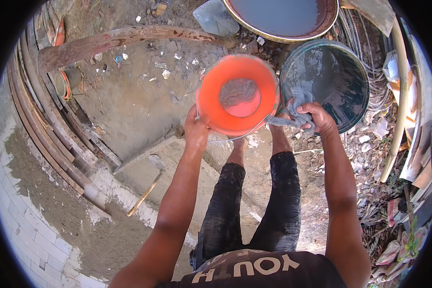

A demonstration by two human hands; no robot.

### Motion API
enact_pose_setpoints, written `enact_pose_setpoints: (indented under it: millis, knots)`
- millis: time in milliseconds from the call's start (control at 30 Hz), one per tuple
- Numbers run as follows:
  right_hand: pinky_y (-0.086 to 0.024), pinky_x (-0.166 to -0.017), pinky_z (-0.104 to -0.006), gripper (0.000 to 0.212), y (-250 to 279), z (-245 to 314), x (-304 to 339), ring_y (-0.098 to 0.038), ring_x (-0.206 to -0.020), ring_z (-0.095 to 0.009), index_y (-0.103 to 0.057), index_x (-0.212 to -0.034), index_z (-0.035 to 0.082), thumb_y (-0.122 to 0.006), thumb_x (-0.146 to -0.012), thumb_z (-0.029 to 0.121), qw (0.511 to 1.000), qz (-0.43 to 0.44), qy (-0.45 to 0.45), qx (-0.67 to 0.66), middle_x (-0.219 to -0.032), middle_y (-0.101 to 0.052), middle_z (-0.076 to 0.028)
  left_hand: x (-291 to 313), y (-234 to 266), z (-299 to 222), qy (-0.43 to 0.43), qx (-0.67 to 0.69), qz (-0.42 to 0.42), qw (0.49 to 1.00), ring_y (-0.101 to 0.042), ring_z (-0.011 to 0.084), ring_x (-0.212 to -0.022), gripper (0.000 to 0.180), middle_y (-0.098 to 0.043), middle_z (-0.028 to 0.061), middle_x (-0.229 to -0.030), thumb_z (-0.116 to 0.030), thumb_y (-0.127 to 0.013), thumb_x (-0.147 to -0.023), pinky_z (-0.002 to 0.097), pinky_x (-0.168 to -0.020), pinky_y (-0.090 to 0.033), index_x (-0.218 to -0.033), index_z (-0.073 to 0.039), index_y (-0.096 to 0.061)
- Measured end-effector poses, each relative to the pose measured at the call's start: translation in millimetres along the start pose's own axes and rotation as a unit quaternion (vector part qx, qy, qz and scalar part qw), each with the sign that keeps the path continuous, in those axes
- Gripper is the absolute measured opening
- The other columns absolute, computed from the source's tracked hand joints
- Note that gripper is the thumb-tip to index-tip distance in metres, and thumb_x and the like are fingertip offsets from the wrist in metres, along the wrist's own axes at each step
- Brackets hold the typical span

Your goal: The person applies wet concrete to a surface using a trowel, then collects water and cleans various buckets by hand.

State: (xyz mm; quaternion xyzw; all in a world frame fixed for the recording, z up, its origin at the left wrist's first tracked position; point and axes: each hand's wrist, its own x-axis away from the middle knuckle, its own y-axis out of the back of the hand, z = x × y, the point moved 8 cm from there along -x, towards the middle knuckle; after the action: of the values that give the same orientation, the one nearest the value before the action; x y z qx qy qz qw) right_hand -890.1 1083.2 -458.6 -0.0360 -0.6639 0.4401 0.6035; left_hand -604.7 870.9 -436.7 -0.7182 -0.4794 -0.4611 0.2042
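Observation:
An orange bucket (210, 102) is held up in front of my legs, its mouth facing me. My left hand (197, 128) grips its left rim, the fingers mostly hidden behind the wall. A grey-brown patch (238, 93), perhaps sediment or murky water, covers part of the bucket's bottom. A thin wire handle (230, 139) hangs along the near rim. My right hand (317, 117) is closed on a wet grey rag (300, 100), bunched up at the bucket's right rim. Just beyond that hand stands a dark green tub (343, 91) with wet, grey-streaked insides.
A wide basin (278, 17) of grey water stands at the far edge. A curved wooden plank (125, 41) lies at the far left, near stacked boards (48, 115). A wooden-handled tool (144, 194) rests on wet mortar. Rubble and coiled cable (365, 53) lie on the right.

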Motion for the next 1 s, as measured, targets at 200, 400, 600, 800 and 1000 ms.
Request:
enact_pose_setpoints:
  millis: [200, 400, 600, 800, 1000]
  knots:
    - [-0.051, -0.074, -0.0486, 0.028, -149.3, 2.9, 14.1, -0.068, -0.083, -0.033, -0.066, -0.108, 0.013, -0.069, -0.081, 0.020, 0.686, -0.013, 0.266, 0.677, -0.091, -0.069, -0.012, -20.3, -14.3, 29.2, 0.232, 0.145, -0.047, 0.961, -0.065, 0.0251, -0.104, 0.040, -0.063, 0.0092, -0.118, 0.001, -0.051, -0.086, 0.0421, -0.082, -0.060, -0.126, -0.005, -0.056]
    - [-0.054, -0.077, -0.0440, 0.040, -86.3, -63.1, 42.8, -0.066, -0.091, -0.034, -0.048, -0.117, 0.012, -0.063, -0.080, 0.005, 0.869, -0.135, 0.140, 0.455, -0.098, -0.062, -0.017, -28.0, 0.2, 40.3, 0.170, 0.175, 0.059, 0.968, -0.061, 0.0305, -0.110, 0.040, -0.059, 0.0121, -0.122, 0.000, -0.051, -0.091, 0.0476, -0.086, -0.059, -0.130, 0.000, -0.047]
    - [-0.054, -0.074, -0.0355, 0.057, 152.2, 48.6, 5.5, -0.063, -0.102, -0.024, -0.049, -0.132, -0.003, -0.066, -0.084, 0.023, 0.806, -0.473, 0.183, 0.306, -0.118, -0.063, -0.018, 1.2, 64.5, -11.9, -0.053, 0.013, -0.194, 0.980, -0.060, 0.0168, -0.093, 0.044, -0.059, 0.0099, -0.109, -0.003, -0.053, -0.095, 0.0361, -0.076, -0.054, -0.138, -0.006, -0.042]
    - [-0.053, -0.078, -0.0410, 0.042, 334.7, 5.4, -82.6, -0.065, -0.086, -0.025, -0.058, -0.125, 0.003, -0.058, -0.088, 0.024, 0.845, -0.482, 0.225, -0.052, -0.101, -0.067, -0.013, 10.4, 70.1, -56.3, -0.185, -0.165, -0.092, 0.964, -0.058, 0.0112, -0.090, 0.050, -0.061, 0.0043, -0.105, -0.002, -0.058, -0.093, 0.0286, -0.083, -0.049, -0.141, 0.000, -0.044]
    - [-0.058, -0.074, -0.0381, 0.049, -48.7, 85.5, -4.2, -0.068, -0.080, -0.024, -0.057, -0.124, 0.000, -0.063, -0.081, 0.023, 0.941, -0.128, 0.306, 0.063, -0.102, -0.068, -0.015, 65.8, 44.2, -96.8, -0.130, -0.171, -0.026, 0.976, -0.060, 0.0109, -0.104, 0.051, -0.065, 0.0063, -0.117, 0.007, -0.051, -0.085, 0.0246, -0.093, -0.045, -0.136, 0.004, -0.055]
